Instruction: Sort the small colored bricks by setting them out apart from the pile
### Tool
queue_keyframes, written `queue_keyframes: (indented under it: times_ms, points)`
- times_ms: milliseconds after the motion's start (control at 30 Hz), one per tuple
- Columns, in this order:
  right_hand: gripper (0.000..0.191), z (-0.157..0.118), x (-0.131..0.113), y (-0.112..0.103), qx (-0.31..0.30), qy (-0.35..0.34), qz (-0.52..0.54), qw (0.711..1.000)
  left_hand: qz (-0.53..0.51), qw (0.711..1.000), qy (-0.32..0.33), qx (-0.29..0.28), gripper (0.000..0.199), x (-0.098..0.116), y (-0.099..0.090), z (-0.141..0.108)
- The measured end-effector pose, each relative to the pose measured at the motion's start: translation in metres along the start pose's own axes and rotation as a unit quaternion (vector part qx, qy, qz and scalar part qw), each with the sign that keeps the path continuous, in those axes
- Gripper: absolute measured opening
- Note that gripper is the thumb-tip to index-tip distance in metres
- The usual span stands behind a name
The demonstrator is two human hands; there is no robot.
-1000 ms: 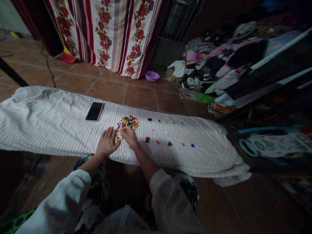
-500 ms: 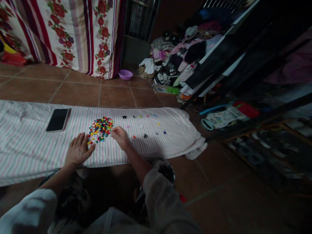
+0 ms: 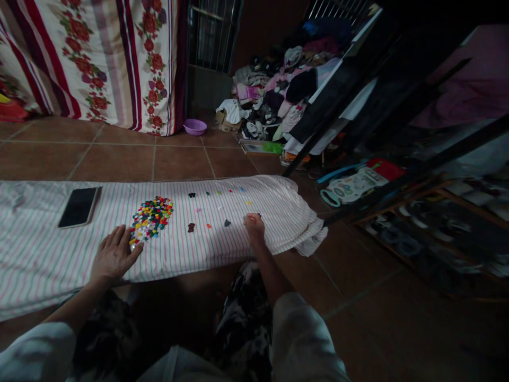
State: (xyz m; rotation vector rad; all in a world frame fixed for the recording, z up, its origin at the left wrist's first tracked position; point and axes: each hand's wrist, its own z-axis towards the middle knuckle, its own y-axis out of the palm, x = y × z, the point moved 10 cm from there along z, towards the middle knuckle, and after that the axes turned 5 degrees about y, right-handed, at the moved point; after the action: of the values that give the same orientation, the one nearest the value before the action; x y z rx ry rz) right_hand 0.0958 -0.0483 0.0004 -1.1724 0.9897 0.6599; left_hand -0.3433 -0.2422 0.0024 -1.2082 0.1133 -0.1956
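Observation:
My left hand [image 3: 114, 253] lies flat, fingers stretched, at the near left edge of a pile of small multicoloured pieces [image 3: 153, 217]. To the right of that pile, separate small pieces are spread in loose rows, among them a black piece [image 3: 192, 195], a brown piece [image 3: 191, 227], an orange piece [image 3: 209, 226] and a dark grey piece [image 3: 227, 223]. My right hand [image 3: 255, 227] is pinched at the right end of the nearest row, beyond the dark grey piece. Whatever is between its fingertips is too small to make out.
The pieces lie on a striped cloth [image 3: 111, 212] covering a long, low surface. A phone [image 3: 79, 207] rests at its left. Beyond, on the tiled floor, are a purple basin [image 3: 194, 127] and a heap of clothes [image 3: 274, 90]. A shelf [image 3: 413, 233] stands at the right.
My right hand has moved from the pile's edge rightward to the far end of the nearest row. The brown piece is now uncovered. My left hand stays by the pile; the view has shifted slightly.

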Motion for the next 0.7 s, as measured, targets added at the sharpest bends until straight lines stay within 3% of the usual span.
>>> queue_keyframes:
  times_ms: [67,167,700]
  points:
    - [0.026,0.004,0.011,-0.014,0.009,0.001,-0.083,0.997,0.004,1.0,-0.002,-0.004,0.04,-0.003,0.004,-0.001]
    - [0.026,0.006,0.018,-0.022,0.011,-0.008,-0.126,0.992,0.008,1.0,-0.008,-0.002,0.039,-0.007,0.007,-0.003]
    - [0.034,0.01,0.009,-0.002,0.017,-0.101,-0.194,0.976,0.009,1.0,0.01,-0.012,0.034,-0.002,0.0,0.0]
